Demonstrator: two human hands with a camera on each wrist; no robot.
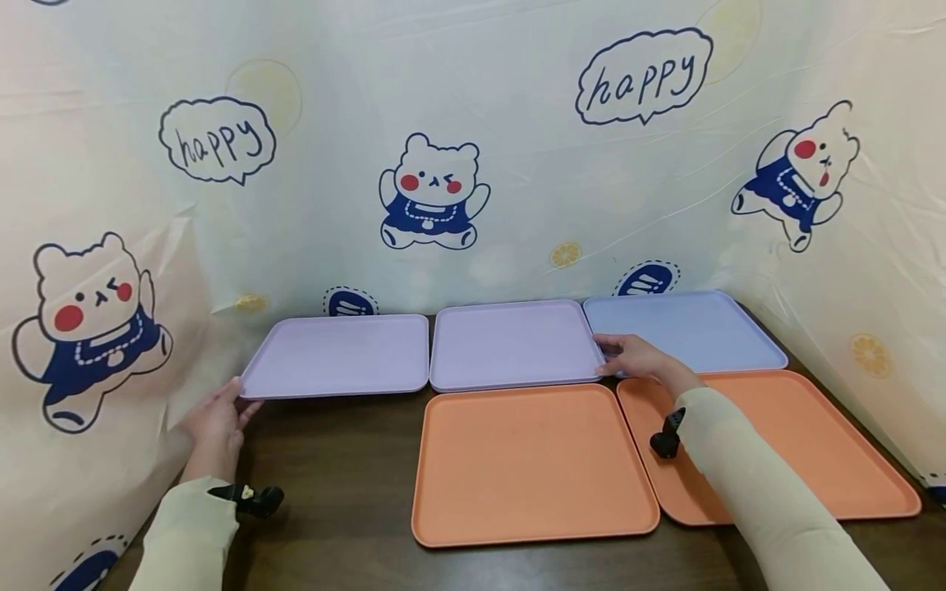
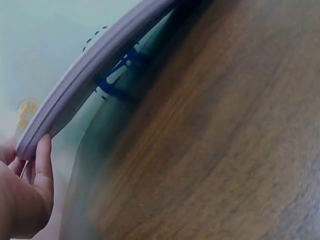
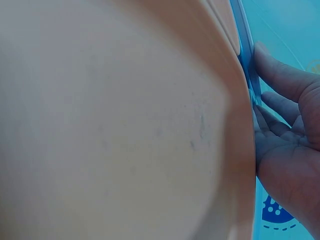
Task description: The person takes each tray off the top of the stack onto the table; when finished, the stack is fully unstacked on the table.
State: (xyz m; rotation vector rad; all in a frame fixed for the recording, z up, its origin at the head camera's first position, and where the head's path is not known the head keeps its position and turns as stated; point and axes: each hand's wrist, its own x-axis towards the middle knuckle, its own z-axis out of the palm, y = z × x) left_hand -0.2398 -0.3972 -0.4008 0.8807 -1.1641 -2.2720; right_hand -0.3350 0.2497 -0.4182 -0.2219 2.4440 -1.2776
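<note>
My left hand grips the near left corner of a light purple tray, thumb on the rim and fingers below. In the left wrist view this tray is held off the wooden table, its underside partly showing. Beside it to the right lies a second purple tray, the two edges very close or touching. My right hand touches that tray's right edge with its thumb and fingertips, over the corner of a blue tray. The right wrist view shows this hand with fairly straight fingers.
Two orange trays lie in front: one in the middle, another partly under my right forearm. Brown wooden tabletop shows at the front left. A patterned cloth hangs behind and along both sides.
</note>
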